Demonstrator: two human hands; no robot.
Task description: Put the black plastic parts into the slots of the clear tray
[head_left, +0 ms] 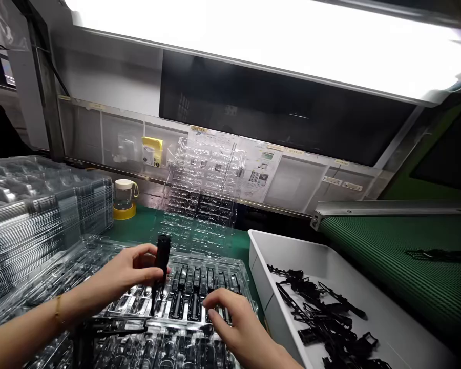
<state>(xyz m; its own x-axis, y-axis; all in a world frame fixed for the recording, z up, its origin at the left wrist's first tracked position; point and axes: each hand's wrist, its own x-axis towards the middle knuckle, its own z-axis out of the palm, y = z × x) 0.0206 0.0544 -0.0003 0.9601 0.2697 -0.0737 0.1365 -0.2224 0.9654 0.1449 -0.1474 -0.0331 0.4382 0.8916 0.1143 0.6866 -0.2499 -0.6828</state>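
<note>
Upright in my left hand is a black cylindrical piece with a thick round top and a thin lower end; its exact kind I cannot tell. Thumb and fingers close around its thick part, above a clear plastic tray. My right hand hovers at the tray's right side, index finger and thumb apart, nothing visible between them. Nearest to it are narrow black parts lying in the tray's slots. In the lower left, a dark frame-like object lies partly hidden below my left wrist.
Stacked clear trays rise on the left. A white bin on the right holds tangled black parts. Beyond it runs a green conveyor belt carrying a dark part. A lidded bottle and an upright clear tray stand behind.
</note>
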